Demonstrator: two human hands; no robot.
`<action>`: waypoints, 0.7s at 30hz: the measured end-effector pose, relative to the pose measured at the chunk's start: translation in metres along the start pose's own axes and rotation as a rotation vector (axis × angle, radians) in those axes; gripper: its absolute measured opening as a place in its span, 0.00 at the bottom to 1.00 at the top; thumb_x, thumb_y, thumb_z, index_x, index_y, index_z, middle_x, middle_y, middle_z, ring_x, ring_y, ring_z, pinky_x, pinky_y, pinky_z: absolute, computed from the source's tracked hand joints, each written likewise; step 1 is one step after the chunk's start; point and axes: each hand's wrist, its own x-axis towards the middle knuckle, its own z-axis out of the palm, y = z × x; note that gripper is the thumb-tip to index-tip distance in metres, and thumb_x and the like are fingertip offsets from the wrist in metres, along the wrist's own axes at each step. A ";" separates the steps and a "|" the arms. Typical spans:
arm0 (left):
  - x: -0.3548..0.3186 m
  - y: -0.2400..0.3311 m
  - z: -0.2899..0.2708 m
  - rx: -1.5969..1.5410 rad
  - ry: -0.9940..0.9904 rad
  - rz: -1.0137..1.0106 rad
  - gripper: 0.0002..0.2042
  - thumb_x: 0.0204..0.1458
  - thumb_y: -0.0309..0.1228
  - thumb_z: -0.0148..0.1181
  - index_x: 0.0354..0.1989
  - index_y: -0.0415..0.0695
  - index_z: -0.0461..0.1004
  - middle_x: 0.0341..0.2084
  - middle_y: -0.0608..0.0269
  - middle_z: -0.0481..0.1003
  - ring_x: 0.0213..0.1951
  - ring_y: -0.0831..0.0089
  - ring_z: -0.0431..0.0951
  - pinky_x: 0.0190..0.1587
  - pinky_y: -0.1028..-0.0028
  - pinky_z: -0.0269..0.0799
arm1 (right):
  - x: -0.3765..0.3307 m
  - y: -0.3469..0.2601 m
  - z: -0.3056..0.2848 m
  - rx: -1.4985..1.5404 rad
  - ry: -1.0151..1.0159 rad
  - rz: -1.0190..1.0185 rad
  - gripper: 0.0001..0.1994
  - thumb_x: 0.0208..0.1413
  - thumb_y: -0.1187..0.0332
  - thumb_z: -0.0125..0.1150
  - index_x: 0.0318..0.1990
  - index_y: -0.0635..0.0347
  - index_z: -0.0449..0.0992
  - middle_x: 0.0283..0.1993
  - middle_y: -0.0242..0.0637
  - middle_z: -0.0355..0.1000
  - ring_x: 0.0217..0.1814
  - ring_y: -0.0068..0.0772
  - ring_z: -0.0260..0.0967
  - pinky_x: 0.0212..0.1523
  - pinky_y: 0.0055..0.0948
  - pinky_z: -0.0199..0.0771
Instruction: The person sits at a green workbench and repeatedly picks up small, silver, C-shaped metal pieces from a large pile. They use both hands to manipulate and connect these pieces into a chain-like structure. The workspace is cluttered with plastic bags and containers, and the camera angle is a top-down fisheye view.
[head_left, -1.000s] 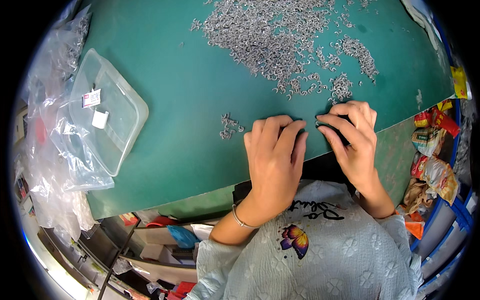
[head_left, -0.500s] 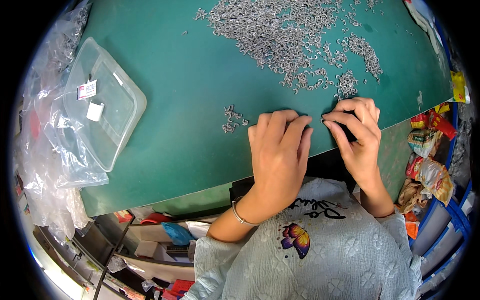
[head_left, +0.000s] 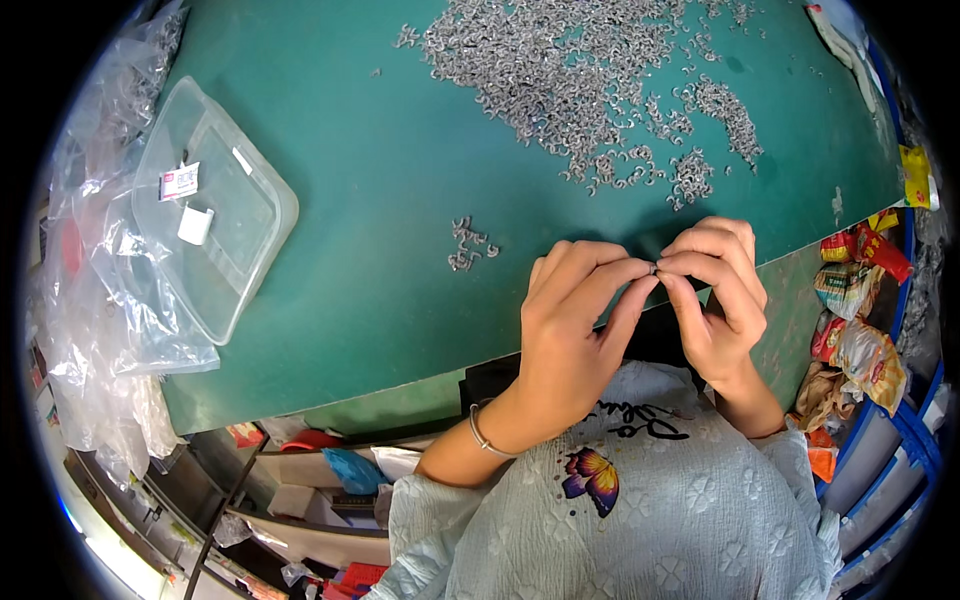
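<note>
My left hand and my right hand meet fingertip to fingertip above the table's near edge. Pinched between them is a tiny C-shaped metal piece, mostly covered by the fingers. Both hands seem to grip it, each with thumb and forefinger. A large heap of similar small silver curved pieces spreads over the far side of the green table. Closer to my right hand lies a small cluster of pieces. Left of my left hand sits another little group of pieces.
A clear plastic tub with labels rests at the table's left, beside crumpled clear plastic bags. Colourful packets hang or lie past the right edge. Below at left is an open drawer or shelf holding boxes and a blue bag.
My hands have come together, the left moving right and the right drawing slightly nearer me. The small metal piece, earlier in the right fingertips only, is now between both hands.
</note>
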 end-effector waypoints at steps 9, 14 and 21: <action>-0.001 0.008 -0.005 -0.067 -0.002 -0.048 0.08 0.37 0.15 0.61 0.28 0.38 0.75 0.25 0.61 0.71 0.25 0.76 0.70 0.26 0.80 0.65 | 0.001 0.001 -0.004 0.221 -0.082 0.066 0.09 0.37 0.79 0.62 0.30 0.66 0.74 0.32 0.40 0.70 0.36 0.37 0.64 0.38 0.31 0.63; 0.001 0.006 -0.027 0.404 0.172 0.048 0.10 0.35 0.16 0.62 0.28 0.42 0.75 0.25 0.62 0.70 0.29 0.69 0.69 0.31 0.75 0.66 | 0.005 0.002 -0.009 -0.080 0.046 0.118 0.10 0.39 0.79 0.62 0.33 0.67 0.74 0.33 0.41 0.70 0.37 0.39 0.64 0.41 0.31 0.63; 0.001 -0.005 -0.062 0.686 0.267 -0.070 0.08 0.35 0.17 0.62 0.25 0.40 0.73 0.25 0.62 0.68 0.31 0.68 0.67 0.34 0.74 0.63 | 0.006 0.016 -0.011 -0.481 -0.012 0.198 0.15 0.40 0.73 0.64 0.40 0.60 0.73 0.46 0.37 0.65 0.46 0.38 0.59 0.47 0.31 0.56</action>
